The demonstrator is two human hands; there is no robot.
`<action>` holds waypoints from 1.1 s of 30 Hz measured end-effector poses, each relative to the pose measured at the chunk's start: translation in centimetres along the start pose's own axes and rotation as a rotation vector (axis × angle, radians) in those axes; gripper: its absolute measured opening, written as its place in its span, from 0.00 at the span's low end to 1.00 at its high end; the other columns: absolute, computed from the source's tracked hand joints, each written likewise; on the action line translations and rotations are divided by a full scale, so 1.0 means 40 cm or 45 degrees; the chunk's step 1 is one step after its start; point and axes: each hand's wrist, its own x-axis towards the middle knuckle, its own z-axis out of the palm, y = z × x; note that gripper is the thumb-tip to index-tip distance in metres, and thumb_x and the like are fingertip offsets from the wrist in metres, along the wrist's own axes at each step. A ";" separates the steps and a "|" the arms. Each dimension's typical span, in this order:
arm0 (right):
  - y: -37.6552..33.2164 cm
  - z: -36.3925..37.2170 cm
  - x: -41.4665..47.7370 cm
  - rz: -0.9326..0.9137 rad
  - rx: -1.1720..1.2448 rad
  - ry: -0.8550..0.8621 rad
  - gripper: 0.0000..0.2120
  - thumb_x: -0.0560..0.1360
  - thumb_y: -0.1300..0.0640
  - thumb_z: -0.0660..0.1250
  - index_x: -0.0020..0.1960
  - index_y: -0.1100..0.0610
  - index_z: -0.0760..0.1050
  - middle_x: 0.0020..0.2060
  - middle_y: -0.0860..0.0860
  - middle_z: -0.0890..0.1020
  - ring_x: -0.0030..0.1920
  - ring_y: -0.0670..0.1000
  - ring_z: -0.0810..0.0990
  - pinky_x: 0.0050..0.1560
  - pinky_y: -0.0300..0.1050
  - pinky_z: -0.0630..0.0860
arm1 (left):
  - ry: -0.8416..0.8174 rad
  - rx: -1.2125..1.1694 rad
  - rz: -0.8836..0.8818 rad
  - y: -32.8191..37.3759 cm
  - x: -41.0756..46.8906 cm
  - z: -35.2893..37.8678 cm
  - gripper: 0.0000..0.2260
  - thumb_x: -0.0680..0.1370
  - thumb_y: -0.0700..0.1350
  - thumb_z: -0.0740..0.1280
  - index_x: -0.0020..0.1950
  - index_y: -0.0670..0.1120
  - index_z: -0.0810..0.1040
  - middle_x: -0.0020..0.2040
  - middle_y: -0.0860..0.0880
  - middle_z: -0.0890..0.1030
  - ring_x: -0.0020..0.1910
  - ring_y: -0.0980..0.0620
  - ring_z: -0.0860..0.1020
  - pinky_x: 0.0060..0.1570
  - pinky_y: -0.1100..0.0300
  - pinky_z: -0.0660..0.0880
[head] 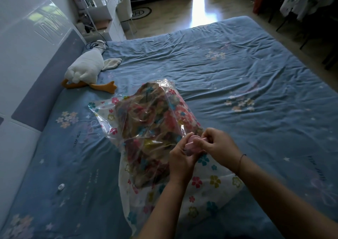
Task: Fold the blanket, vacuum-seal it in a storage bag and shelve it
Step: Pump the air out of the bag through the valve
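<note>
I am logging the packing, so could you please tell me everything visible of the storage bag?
The storage bag is clear, crinkled plastic printed with coloured flowers, puffy rather than flattened. It lies on the bed with the floral blanket inside. The left hand and right hand pinch a pink valve on its upper face.

At lower centre of the frame, a clear flower-printed storage bag point(215, 183) lies on the blue bed point(237, 70), with the floral blanket point(150, 121) bulging inside it. The left grip point(180, 158) and right grip point(217, 147) both pinch the bag's pink valve point(192, 140). A white plush goose point(84, 68) lies in the upper left.
</note>
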 end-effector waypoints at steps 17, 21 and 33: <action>-0.074 -0.046 -0.015 -0.137 0.189 -0.044 0.12 0.71 0.51 0.72 0.39 0.57 0.73 0.32 0.54 0.79 0.32 0.53 0.78 0.30 0.43 0.75 | -0.015 -0.052 0.047 0.012 0.017 -0.013 0.23 0.69 0.44 0.78 0.62 0.44 0.79 0.54 0.52 0.84 0.53 0.58 0.81 0.52 0.60 0.79; -0.185 -0.138 -0.061 -0.393 0.781 -0.184 0.09 0.69 0.60 0.70 0.38 0.62 0.70 0.24 0.45 0.76 0.25 0.39 0.74 0.27 0.30 0.69 | -0.012 -0.061 0.054 0.018 0.017 -0.021 0.21 0.68 0.48 0.77 0.59 0.44 0.80 0.50 0.54 0.84 0.49 0.60 0.82 0.47 0.65 0.78; -0.132 -0.078 -0.034 -0.294 0.384 -0.035 0.15 0.67 0.49 0.73 0.38 0.61 0.73 0.29 0.51 0.75 0.30 0.47 0.73 0.30 0.42 0.72 | -0.019 -0.092 0.022 0.004 0.016 -0.022 0.22 0.69 0.42 0.77 0.62 0.43 0.79 0.53 0.53 0.83 0.53 0.59 0.81 0.52 0.64 0.78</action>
